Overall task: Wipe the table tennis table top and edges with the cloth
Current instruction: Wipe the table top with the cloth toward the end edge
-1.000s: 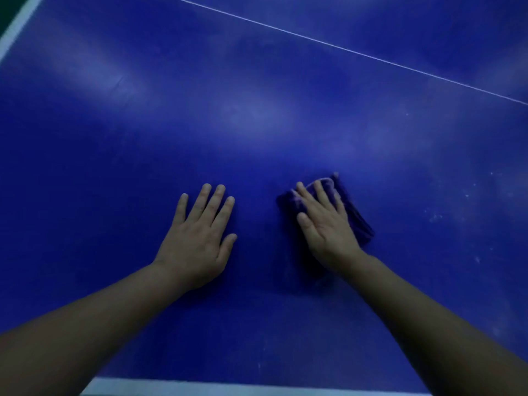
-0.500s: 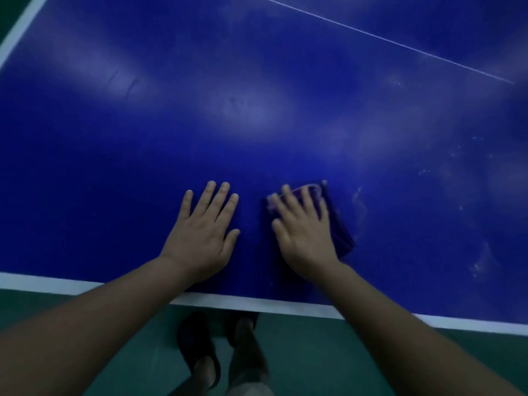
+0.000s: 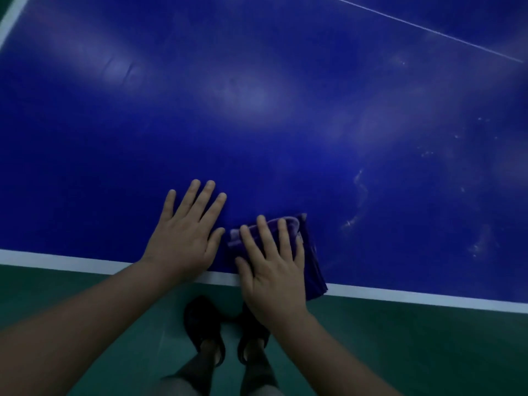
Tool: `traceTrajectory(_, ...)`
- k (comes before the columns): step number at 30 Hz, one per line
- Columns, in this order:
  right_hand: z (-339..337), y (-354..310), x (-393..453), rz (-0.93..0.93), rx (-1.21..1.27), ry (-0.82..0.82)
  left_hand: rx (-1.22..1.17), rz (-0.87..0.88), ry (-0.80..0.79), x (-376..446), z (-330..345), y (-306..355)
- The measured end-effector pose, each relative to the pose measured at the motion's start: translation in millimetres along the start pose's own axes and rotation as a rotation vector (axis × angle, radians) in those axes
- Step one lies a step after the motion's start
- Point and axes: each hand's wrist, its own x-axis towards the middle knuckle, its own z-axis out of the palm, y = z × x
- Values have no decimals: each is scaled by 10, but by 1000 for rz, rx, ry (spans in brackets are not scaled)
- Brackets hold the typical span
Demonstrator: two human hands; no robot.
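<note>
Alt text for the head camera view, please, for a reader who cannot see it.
The right hand presses a folded purple cloth flat at the white near edge of a blue table tennis table. The left hand rests flat beside it; dusty streaks lie to the right.

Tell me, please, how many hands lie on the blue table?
2. The left hand lies flat on the bare table near its white edge. The right hand presses on the purple cloth, right at that edge.
</note>
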Motion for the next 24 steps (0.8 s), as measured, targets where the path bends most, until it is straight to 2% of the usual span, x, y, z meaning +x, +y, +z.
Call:
traceTrajectory(2,-35,290,-167,-79,-31,-36,-15,-21,4,-27,-2,28)
traceTrajectory(4,-110,714,-202,-37,-88,-49,-32,-48,0,-43,-9,72)
traceTrajectory(7,-330,1219,25,240,-60,-72,-67,-92,-7,-60,-41,128)
traceTrajectory(10,-331,955,269,474,39,-42,-78,-99,-22,-67,-62,178)
traceTrajectory(12,-213,524,259,416,45,-11,-81,-108,-18,-87,-49,218)
traceTrajectory(14,-92,216,60,200,28,20,-70,-103,2,-112,-10,274)
traceTrajectory(17,-38,443,-229,67,5,-1,-58,-83,2,-137,54,398)
traceTrajectory(21,-155,1211,-351,252,-24,17,-59,-53,-1,-100,107,594)
traceTrajectory(24,-314,1525,-21,430,41,21,-54,-24,-2,-9,100,736)
